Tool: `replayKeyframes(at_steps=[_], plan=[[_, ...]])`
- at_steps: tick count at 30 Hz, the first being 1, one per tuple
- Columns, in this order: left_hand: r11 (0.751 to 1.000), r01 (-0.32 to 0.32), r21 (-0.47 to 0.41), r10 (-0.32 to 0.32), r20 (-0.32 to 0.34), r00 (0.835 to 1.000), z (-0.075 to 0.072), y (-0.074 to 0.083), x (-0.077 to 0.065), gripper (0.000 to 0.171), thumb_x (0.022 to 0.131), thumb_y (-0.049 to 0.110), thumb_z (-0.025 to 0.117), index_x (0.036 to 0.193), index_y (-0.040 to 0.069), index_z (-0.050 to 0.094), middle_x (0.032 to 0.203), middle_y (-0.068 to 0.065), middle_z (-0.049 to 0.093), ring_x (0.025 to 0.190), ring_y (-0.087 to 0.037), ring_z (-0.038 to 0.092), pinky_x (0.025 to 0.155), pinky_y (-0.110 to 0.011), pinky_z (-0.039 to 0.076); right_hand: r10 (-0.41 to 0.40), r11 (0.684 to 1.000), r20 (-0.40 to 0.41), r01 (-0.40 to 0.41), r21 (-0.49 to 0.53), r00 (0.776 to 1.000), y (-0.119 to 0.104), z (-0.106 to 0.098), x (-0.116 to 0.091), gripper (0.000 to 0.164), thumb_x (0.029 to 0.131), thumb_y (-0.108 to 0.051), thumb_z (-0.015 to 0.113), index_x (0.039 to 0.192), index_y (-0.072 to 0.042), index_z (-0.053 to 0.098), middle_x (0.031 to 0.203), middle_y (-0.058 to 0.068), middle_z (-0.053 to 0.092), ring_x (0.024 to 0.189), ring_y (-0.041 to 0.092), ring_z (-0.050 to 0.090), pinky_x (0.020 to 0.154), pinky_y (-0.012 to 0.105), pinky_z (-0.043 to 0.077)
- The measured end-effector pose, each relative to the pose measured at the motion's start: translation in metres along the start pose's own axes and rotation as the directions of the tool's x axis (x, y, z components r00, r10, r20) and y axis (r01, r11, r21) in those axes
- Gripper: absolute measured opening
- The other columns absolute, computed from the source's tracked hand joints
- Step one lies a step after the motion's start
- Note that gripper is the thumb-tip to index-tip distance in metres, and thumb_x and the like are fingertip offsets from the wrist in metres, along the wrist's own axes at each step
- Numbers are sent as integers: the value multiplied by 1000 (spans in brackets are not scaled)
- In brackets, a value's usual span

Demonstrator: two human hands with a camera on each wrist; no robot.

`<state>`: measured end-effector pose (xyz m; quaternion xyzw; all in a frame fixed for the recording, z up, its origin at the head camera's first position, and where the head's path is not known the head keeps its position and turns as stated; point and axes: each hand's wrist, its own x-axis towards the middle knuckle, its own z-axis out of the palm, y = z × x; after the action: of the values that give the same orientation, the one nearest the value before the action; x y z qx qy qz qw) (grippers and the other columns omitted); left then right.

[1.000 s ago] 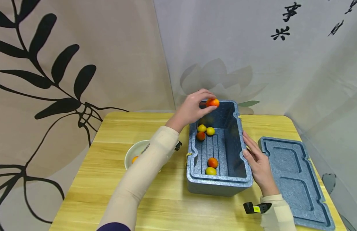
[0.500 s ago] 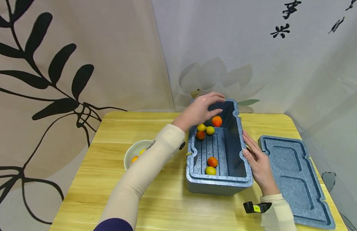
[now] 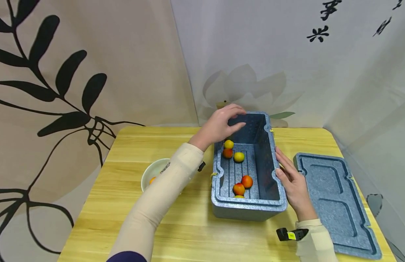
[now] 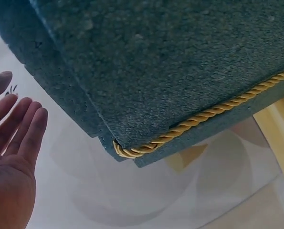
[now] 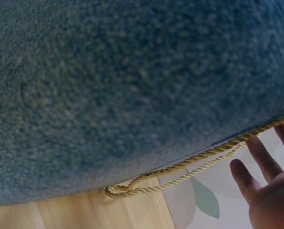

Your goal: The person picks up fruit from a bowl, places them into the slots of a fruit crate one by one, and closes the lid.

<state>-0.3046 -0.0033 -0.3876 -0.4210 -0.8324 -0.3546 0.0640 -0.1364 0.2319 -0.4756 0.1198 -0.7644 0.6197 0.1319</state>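
Thumb and fingers apart and unloaded, the left hand (image 3: 217, 125) hangs over the far left edge of the blue-grey box (image 3: 248, 206); the right hand (image 3: 292, 185) rests against its right side. Two orange-red fruits (image 3: 247, 181) lie close together at its near end, where half a second earlier only one lay while another was dropping; the released fruit is thus judged to be inside. One yellow fruit (image 3: 239, 157) has also shifted.

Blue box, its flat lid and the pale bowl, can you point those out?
Blue box (image 3: 249, 213), head view, front wall.
Flat lid (image 3: 337, 206), head view, near its middle.
Pale bowl (image 3: 150, 171), head view, bare inner wall.
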Motion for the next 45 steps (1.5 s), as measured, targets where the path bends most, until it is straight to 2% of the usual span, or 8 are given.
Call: replayKeyframes(at_steps=[7, 13, 23, 28, 33, 38, 41, 45], plan=[[1000, 6, -25, -6, -30, 1000, -2, -2, -10, 32, 93, 13, 70, 122, 1, 65, 122, -9, 60, 109, -20, 59, 96, -17, 45, 10, 1000, 0, -10, -17, 1000, -6, 2, 0, 43, 99, 9, 48, 142, 9, 44, 152, 22, 35, 138, 12, 36, 102, 17, 39], [999, 44, -23, -44, -20, 999, -4, -2, -21, 32, 93, 15, 70, 123, 3, 65, 123, -8, 60, 106, -24, 62, 94, -21, 48, 6, 1000, -7, -6, -10, 1000, 8, -1, -1, 45, 98, 10, 48, 143, 5, 44, 153, 18, 35, 138, 13, 36, 102, 16, 39], [992, 1, -125, -16, -120, 993, -5, -5, -42, 30, 91, 11, 72, 118, 0, 66, 118, -9, 62, 105, -16, 61, 93, -24, 50, -8, 1000, -16, 8, 16, 1000, 25, -4, 0, 48, 98, 10, 49, 144, -1, 47, 154, 13, 36, 139, 15, 35, 102, 16, 39], [984, 10, -178, -40, -163, 986, -5, -7, -55, 30, 91, 9, 72, 118, -1, 66, 118, -11, 62, 104, -23, 64, 93, -33, 52, -4, 1000, -15, 4, 9, 1000, 26, -4, 0, 47, 98, 7, 51, 144, -3, 48, 153, 10, 38, 140, 16, 34, 102, 17, 39], [982, -17, -189, -33, -257, 966, -6, -9, -70, 33, 90, 9, 73, 120, -1, 65, 119, -12, 62, 105, -32, 64, 95, -32, 51, 9, 1000, -16, -9, -4, 1000, 24, -3, -1, 47, 99, 5, 51, 145, -5, 48, 154, 9, 38, 140, 15, 34, 102, 16, 39], [975, -44, -220, -38, -354, 934, -10, -11, -90, 35, 87, 4, 75, 121, -1, 65, 119, -12, 63, 108, -27, 62, 95, -30, 51, 11, 1000, -14, -11, -8, 1000, 24, -4, -1, 47, 99, 4, 51, 145, -7, 48, 154, 8, 38, 140, 16, 33, 102, 17, 39], [964, -20, -266, -89, -390, 917, -14, -12, -105, 37, 85, -2, 75, 121, -1, 65, 120, -12, 63, 110, -24, 61, 95, -34, 52, 6, 1000, -13, -6, -1, 1000, 24, -4, -1, 47, 99, 5, 51, 145, -6, 48, 154, 9, 38, 140, 16, 34, 102, 17, 39], [950, 27, -310, -163, -423, 891, -20, -7, -126, 36, 83, -10, 73, 117, -7, 65, 118, -21, 61, 110, -34, 60, 93, -43, 52, -5, 1000, -9, 5, 3, 1000, 24, -4, -1, 47, 99, 6, 50, 145, -5, 48, 154, 10, 38, 140, 17, 33, 104, 18, 38]])
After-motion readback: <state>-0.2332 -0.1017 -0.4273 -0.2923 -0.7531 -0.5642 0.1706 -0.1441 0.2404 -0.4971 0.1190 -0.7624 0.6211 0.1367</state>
